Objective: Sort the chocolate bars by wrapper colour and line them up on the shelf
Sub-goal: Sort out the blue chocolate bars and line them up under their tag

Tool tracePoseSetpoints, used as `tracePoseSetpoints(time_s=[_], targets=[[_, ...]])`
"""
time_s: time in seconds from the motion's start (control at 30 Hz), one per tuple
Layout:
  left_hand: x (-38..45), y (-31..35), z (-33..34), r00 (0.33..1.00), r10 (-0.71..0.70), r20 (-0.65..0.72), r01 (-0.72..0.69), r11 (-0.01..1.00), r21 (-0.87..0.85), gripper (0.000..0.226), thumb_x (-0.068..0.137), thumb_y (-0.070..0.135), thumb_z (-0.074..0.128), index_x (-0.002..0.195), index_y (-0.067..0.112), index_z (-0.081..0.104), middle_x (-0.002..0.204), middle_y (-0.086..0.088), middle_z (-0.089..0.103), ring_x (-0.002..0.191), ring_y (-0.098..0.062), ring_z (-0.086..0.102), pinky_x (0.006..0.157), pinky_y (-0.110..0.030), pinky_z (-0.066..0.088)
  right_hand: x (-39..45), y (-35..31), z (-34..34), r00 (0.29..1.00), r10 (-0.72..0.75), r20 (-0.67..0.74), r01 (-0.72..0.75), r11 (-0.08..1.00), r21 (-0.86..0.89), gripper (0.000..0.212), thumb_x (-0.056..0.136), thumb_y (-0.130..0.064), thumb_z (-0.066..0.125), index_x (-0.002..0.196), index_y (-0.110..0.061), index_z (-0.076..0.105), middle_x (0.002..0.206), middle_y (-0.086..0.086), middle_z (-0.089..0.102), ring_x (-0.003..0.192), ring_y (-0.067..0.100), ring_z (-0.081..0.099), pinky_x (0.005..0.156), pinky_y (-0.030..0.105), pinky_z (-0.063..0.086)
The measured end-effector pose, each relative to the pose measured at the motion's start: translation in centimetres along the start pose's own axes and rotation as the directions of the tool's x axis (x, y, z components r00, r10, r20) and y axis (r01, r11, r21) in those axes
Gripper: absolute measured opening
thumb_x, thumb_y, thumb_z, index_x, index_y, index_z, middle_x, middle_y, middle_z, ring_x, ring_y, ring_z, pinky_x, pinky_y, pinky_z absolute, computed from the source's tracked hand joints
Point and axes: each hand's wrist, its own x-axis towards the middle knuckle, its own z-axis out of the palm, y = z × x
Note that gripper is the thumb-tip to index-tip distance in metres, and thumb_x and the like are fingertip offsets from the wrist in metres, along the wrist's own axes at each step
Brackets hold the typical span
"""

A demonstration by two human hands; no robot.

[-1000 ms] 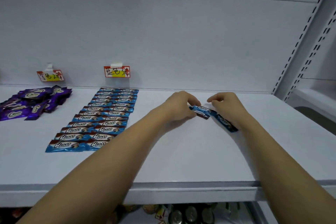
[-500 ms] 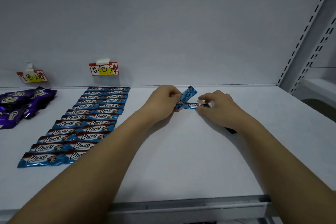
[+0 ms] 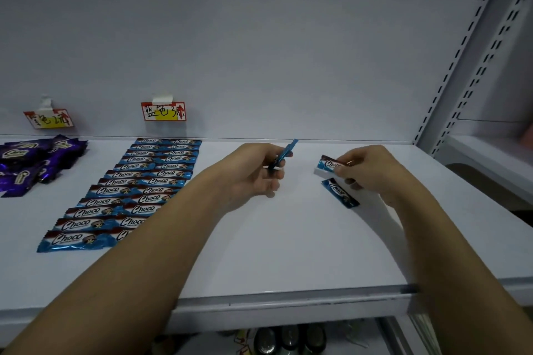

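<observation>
My left hand [image 3: 256, 173] pinches a blue Choco bar [image 3: 285, 153] seen edge-on, tilted up toward the back wall. My right hand [image 3: 366, 171] holds another blue bar [image 3: 327, 166] by its right end, just above the white shelf [image 3: 274, 245]. A third blue bar [image 3: 340, 192] lies flat on the shelf under my right hand. Two neat columns of blue bars [image 3: 135, 190] run from the back wall toward the front at the left. A loose heap of purple bars [image 3: 31, 163] sits at the far left.
Two red-and-yellow paper labels, one [image 3: 163, 111] above the blue columns and one [image 3: 47, 118] above the purple heap, hang on the back wall. A perforated upright [image 3: 473, 46] bounds the shelf on the right. Cans show on the shelf below [image 3: 288, 339].
My hands have drawn apart: the left carried its blue bar left, the right lifted a second bar to the right. A third blue bar now shows on the shelf.
</observation>
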Motion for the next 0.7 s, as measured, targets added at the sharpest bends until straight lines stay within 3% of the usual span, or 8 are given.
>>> tracePoseSetpoints(time_s=[0.1,0.17,0.3,0.43,0.6,0.7], targets=[[-0.8,0.3,0.6,0.99,-0.084,0.115,0.082,0.996,0.023,0.022,0.094,0.024,0.046,0.101,0.013,0.063,0.066,0.004,0.042,0.046,-0.013,0.038,0.048,-0.025,0.028,-1.1,-0.2,-0.7,0.995,0.035,0.096,-0.02,0.988,-0.156,0.014,0.081,-0.015,0.076,0.095,-0.015,0.072,0.083,0.006,0.073,0.07,0.021,0.068,0.08,0.035,0.057],[-1.5,0.3,1.2,0.979,-0.116,0.169,0.111,0.993,0.04,0.027,0.096,0.036,0.053,0.105,0.011,0.061,0.064,0.004,0.04,0.045,-0.011,0.037,0.041,-0.022,0.03,-1.7,-0.4,-0.6,0.987,0.064,0.145,-0.019,0.957,-0.289,0.024,0.078,-0.016,0.079,0.101,-0.016,0.071,0.09,0.003,0.074,0.08,0.024,0.07,0.084,0.036,0.058],[-1.9,0.0,1.6,0.954,-0.096,0.286,0.102,0.995,-0.009,0.037,0.1,0.034,0.05,0.118,0.004,0.063,0.068,0.002,0.041,0.053,-0.01,0.034,0.038,-0.02,0.033,-2.4,-1.3,0.5,0.99,0.051,0.128,0.02,0.864,-0.503,0.029,0.081,-0.015,0.073,0.11,-0.017,0.071,0.101,0.005,0.071,0.085,0.019,0.063,0.078,0.029,0.052],[-1.4,0.2,1.0,0.965,-0.029,0.262,0.045,0.997,-0.055,0.033,0.104,0.027,0.042,0.11,0.006,0.067,0.066,0.004,0.04,0.052,-0.009,0.033,0.042,-0.019,0.031,-2.7,-1.9,1.4,0.987,-0.011,0.16,0.093,0.85,-0.519,0.029,0.082,-0.003,0.062,0.104,-0.019,0.071,0.097,0.002,0.068,0.075,0.013,0.056,0.061,0.021,0.044],[-1.1,0.2,0.7,0.98,0.036,0.196,-0.019,0.996,-0.087,0.024,0.098,0.02,0.052,0.112,0.01,0.069,0.074,0.003,0.054,0.059,-0.012,0.049,0.049,-0.023,0.037,-2.8,-2.2,2.1,0.988,-0.033,0.15,0.116,0.801,-0.587,0.026,0.085,-0.01,0.063,0.11,-0.017,0.065,0.108,0.001,0.062,0.088,0.018,0.055,0.072,0.026,0.043],[-1.3,0.5,0.7,0.978,0.062,0.197,-0.034,0.99,-0.14,0.022,0.096,0.02,0.057,0.113,0.01,0.067,0.079,0.0,0.059,0.064,-0.015,0.057,0.051,-0.022,0.048,-3.1,-1.9,2.3,0.99,-0.029,0.138,0.109,0.78,-0.616,0.019,0.086,-0.014,0.062,0.104,-0.01,0.065,0.094,0.003,0.06,0.081,0.02,0.055,0.061,0.025,0.039]])
